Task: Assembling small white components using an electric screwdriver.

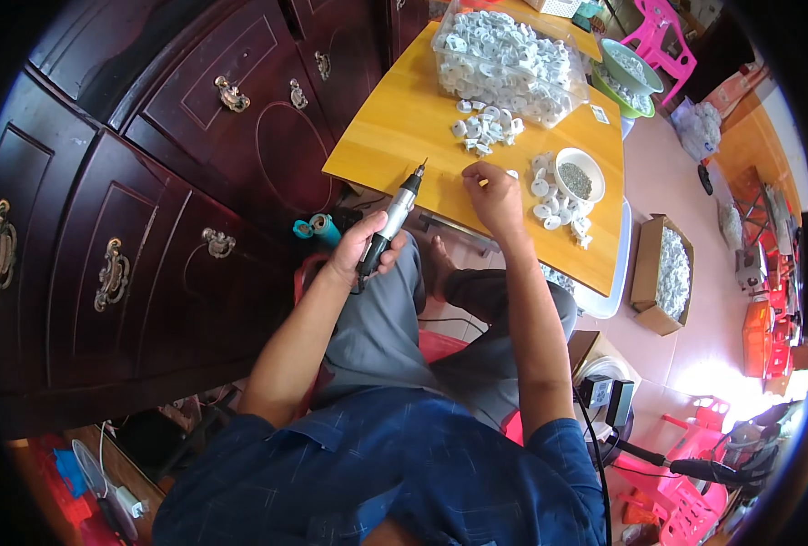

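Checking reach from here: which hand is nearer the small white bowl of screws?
Right. The right hand rests on the table just left of the bowl; the left hand holds the electric screwdriver farther left.

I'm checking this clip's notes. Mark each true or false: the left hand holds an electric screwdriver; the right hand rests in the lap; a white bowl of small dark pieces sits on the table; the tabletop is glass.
1. The left hand holds an electric screwdriver: true.
2. The right hand rests in the lap: false; it is on the table, beside loose white plastic parts.
3. A white bowl of small dark pieces sits on the table: true.
4. The tabletop is glass: false; it is yellow wood.
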Demonstrator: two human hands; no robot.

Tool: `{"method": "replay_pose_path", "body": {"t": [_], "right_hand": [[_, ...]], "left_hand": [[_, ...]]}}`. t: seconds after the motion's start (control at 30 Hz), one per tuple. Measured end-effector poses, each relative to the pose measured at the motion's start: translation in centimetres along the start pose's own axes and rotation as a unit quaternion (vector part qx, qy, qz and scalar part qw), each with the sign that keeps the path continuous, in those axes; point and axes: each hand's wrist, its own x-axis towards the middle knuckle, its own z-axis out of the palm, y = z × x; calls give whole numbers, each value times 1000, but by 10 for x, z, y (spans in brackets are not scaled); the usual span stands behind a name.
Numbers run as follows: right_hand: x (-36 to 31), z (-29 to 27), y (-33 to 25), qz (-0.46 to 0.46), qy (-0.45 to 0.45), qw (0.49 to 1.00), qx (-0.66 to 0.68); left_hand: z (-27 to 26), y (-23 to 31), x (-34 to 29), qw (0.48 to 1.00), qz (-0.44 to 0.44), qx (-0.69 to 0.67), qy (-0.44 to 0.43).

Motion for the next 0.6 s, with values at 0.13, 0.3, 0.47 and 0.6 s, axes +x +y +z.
{"method": "replay_pose_path", "body": {"t": [0.13,0.3,0.47,0.6], "right_hand": [[18,-35,6,-12,46,997,-53],[54,-107,42,1,74,975,-208],[65,-153,94,136,7,944,-300],[69,-144,106,171,-115,921,-330]], "left_hand": [[10,7,-7,999,3,53,0],[11,6,-10,993,-8,118,0],[28,3,-2,988,-13,144,-47],[33,-6,2,987,-25,146,-60]]}}
